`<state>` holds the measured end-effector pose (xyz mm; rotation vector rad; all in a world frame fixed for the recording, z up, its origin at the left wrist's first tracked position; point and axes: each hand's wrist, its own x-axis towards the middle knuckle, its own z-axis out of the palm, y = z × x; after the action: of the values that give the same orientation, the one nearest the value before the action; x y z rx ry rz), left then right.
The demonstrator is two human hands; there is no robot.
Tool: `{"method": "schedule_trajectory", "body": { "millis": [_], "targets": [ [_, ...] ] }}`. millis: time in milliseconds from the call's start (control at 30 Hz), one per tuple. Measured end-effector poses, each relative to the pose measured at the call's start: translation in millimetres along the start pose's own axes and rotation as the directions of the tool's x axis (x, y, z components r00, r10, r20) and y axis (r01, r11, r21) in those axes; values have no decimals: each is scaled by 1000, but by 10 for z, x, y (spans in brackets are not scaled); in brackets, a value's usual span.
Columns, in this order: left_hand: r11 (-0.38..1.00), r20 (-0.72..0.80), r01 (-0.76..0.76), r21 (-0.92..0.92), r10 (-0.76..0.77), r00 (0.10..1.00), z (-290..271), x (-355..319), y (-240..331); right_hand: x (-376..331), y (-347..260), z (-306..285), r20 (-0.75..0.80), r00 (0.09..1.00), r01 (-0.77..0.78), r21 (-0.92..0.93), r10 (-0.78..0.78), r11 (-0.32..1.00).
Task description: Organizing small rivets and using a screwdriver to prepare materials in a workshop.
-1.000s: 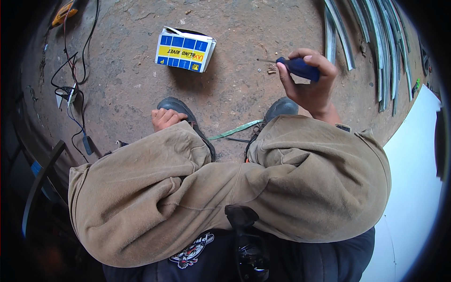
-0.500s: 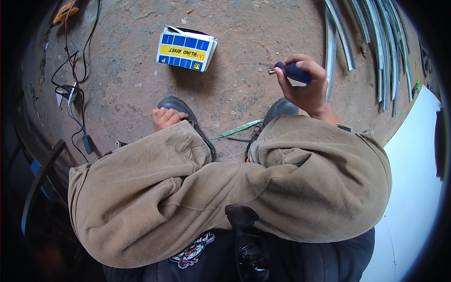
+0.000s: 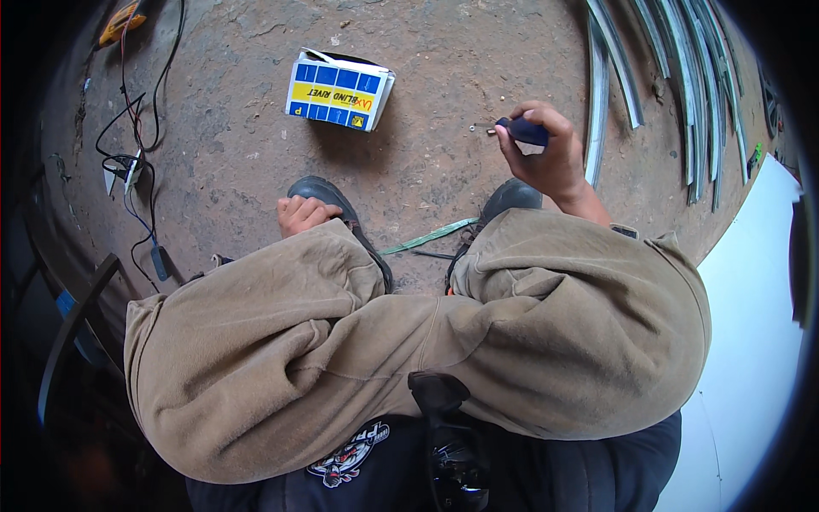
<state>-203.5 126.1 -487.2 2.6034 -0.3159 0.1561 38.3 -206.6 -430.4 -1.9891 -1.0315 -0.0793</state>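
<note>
In my right hand (image 3: 550,154) is a small tool with a dark blue handle (image 3: 526,131), closed between thumb and fingers. It looks like a screwdriver, and its thin metal shaft (image 3: 485,127) points left. A tiny light metal ring (image 3: 472,128) shows by the shaft's tip; whether they touch I cannot tell. My left hand (image 3: 302,215) lies loosely over the left boot (image 3: 322,189), holding nothing visible, its thumb hidden and its fingers partly bent. Beyond my boots stands an opened white, blue and yellow rivet box (image 3: 334,90).
Long metal strips (image 3: 695,94) lie at the far right, with a white sheet (image 3: 755,341) nearer me. Black cables (image 3: 153,111) and an orange tool (image 3: 122,24) are at the left. A green plastic strip (image 3: 431,235) runs between my boots (image 3: 509,198).
My right hand has shifted slightly left with the blue-handled tool, whose handle now lies more level. My left hand and the box have stayed put.
</note>
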Motion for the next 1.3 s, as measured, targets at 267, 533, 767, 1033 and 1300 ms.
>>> {"method": "schedule_trajectory", "body": {
  "millis": [267,533,767,1033,1300],
  "targets": [
    [1000,5,-3,0,3,1000,2,-3,11,-140,27,116,-24,999,25,-5,-25,1000],
    [1000,13,19,-9,-19,1000,-3,-36,-1,-72,45,18,10,1000,5,-23,-5,1000],
    [1000,13,18,2,-18,1000,-9,-47,-11,-12,-34,65,-13,1000,22,21,-21,1000],
    [1000,-6,9,-14,-10,1000,3,12,21,-109,63,75,6,1000,-1,-25,1,1000],
    [1000,-2,12,-14,-12,1000,-9,7,24,71,-74,-31,-66,996,51,-9,-52,999]
  ]
}}
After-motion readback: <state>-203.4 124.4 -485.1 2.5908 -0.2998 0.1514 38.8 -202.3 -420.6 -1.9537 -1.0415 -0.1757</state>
